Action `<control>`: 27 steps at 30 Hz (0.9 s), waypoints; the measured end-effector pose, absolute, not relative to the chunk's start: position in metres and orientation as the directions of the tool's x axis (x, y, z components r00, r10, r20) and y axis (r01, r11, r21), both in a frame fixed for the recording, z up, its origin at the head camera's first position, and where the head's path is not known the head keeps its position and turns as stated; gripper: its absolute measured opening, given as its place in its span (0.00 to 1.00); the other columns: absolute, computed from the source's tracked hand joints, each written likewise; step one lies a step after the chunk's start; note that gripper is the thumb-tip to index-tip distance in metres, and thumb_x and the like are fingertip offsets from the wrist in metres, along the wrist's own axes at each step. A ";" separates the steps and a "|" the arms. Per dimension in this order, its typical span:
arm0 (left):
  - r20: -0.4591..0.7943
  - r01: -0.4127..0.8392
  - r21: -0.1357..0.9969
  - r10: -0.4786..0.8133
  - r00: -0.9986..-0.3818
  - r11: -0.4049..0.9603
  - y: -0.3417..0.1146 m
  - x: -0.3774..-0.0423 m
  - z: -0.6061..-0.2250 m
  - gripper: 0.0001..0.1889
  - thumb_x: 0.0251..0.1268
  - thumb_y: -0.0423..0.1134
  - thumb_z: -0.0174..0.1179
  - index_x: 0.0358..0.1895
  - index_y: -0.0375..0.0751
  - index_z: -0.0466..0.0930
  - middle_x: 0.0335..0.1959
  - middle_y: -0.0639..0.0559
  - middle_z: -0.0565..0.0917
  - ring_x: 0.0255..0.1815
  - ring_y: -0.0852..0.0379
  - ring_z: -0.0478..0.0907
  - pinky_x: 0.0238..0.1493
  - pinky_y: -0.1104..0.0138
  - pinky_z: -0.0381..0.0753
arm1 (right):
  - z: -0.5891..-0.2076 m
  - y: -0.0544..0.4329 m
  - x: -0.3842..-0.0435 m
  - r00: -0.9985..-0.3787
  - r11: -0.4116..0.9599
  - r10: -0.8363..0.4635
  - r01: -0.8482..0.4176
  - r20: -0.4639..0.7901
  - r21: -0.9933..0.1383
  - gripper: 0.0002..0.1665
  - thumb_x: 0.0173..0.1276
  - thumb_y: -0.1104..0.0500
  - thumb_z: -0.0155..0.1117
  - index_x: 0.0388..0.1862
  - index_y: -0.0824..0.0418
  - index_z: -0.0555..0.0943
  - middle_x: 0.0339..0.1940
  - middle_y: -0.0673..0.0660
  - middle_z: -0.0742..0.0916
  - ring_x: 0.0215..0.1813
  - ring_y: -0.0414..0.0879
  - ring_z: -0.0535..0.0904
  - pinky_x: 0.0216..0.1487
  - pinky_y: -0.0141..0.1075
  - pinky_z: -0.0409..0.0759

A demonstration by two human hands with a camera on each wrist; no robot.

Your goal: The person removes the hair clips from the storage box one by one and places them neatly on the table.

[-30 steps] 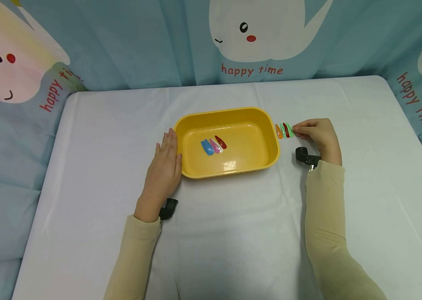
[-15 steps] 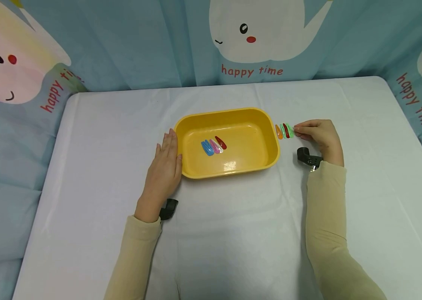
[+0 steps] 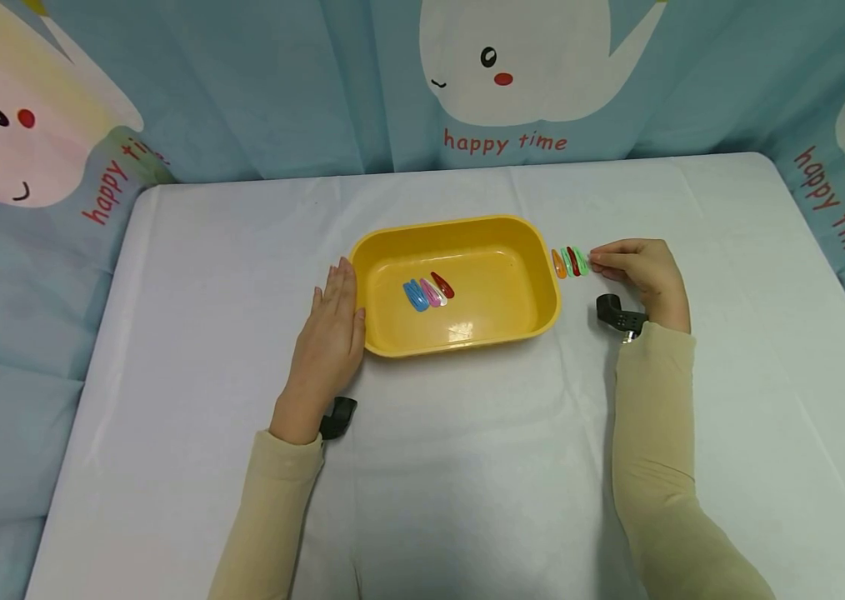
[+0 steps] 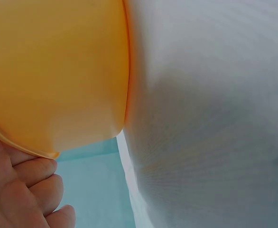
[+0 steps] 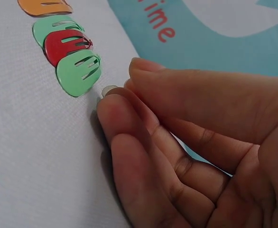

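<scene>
A yellow plastic tray (image 3: 460, 342) lies on the white table. Inside it, towards the left, are blue hair clips (image 3: 415, 295), a pink hair clip (image 3: 432, 292) and a red hair clip (image 3: 442, 285). My left hand (image 3: 327, 337) rests along the tray's left end with straight fingers; the left wrist view shows fingers (image 4: 37, 171) touching its rim. Right of the tray lies a row of snap hair clips: orange (image 5: 45, 6), green, red (image 5: 58, 47), green (image 5: 76, 76). Beside the last green one is my right hand (image 3: 643, 271), fingers loosely bent, with no held thing visible.
White cloth (image 3: 460, 467) covers the table. A blue curtain (image 3: 280, 92) with printed whales hangs along the back and both sides. Black wrist cameras (image 3: 337, 418) sit under both wrists.
My right hand has shifted slightly right, a little away from the last green hair clip. The left hand and the tray stay essentially in place.
</scene>
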State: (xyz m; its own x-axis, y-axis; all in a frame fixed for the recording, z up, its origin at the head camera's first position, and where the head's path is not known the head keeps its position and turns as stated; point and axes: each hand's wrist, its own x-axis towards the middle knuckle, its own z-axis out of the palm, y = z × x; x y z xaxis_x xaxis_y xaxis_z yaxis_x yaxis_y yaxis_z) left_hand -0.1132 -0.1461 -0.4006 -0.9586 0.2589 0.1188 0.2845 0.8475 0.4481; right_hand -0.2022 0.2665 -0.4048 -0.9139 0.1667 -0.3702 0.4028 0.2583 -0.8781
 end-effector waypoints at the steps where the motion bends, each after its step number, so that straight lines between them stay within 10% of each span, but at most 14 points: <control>1: 0.120 0.285 0.448 0.259 -0.958 0.847 -0.146 -0.113 -0.401 0.30 0.75 0.38 0.40 0.73 0.28 0.44 0.75 0.39 0.48 0.75 0.48 0.41 0.72 0.54 0.41 | -0.405 0.267 -0.202 -0.913 0.256 0.165 0.404 -0.373 -0.878 0.11 0.61 0.64 0.68 0.22 0.50 0.87 0.25 0.45 0.86 0.30 0.34 0.83 0.36 0.24 0.80; 27: 0.128 0.293 0.446 0.263 -0.956 0.846 -0.146 -0.114 -0.402 0.30 0.75 0.37 0.41 0.73 0.27 0.44 0.75 0.39 0.48 0.75 0.47 0.43 0.72 0.53 0.42 | -0.393 0.265 -0.200 -0.891 0.005 0.096 0.447 -0.444 -0.895 0.07 0.60 0.66 0.68 0.25 0.58 0.88 0.27 0.49 0.87 0.32 0.40 0.85 0.37 0.28 0.81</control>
State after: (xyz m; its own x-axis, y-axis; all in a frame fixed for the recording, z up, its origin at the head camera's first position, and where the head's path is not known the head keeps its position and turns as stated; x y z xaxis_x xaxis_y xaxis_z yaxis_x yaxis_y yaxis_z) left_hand -0.1139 -0.1463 -0.4016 -0.9562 0.2631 0.1283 0.2926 0.8458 0.4462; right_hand -0.2004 0.2647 -0.3930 -0.8906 0.0960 -0.4445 0.4469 0.0049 -0.8945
